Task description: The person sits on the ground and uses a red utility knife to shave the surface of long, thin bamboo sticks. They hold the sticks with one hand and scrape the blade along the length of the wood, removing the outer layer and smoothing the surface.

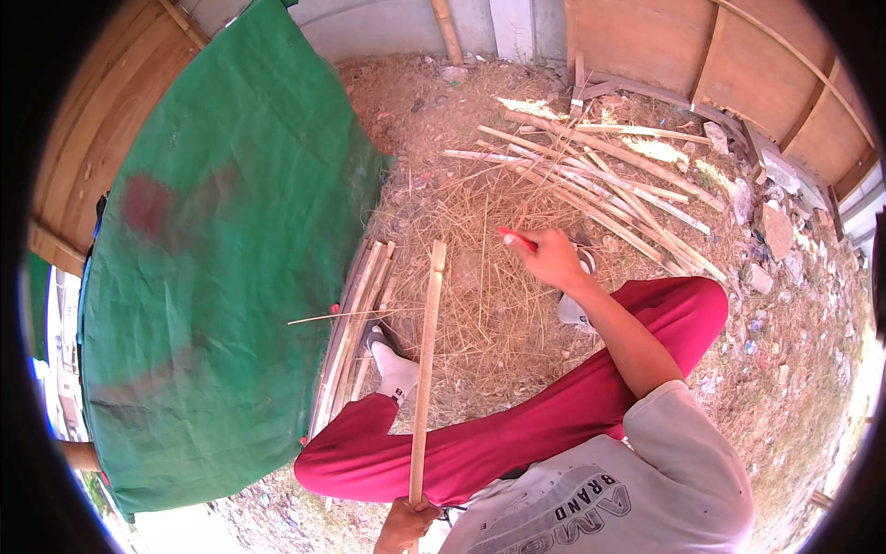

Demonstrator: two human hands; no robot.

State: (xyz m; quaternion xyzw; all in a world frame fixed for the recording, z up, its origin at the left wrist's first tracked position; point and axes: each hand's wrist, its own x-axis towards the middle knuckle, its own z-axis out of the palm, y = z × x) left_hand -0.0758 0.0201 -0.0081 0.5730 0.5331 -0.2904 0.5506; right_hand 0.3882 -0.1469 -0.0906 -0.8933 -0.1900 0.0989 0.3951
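My left hand, low in the view beside my hip, is closed round the near end of a long pale bamboo strip. The strip runs away from me, past my left foot, with a notch-like mark near its far end. Out ahead, to the right of that end and apart from it, my right hand grips a small red-handled tool. Its working end is too small to make out. Thin shavings cover the ground beneath both.
A pile of bamboo poles and split strips lies at the far right. More strips lie beside a large green sheet on the left. Stones and rubble line the right-hand wooden wall. My bent legs frame the work area.
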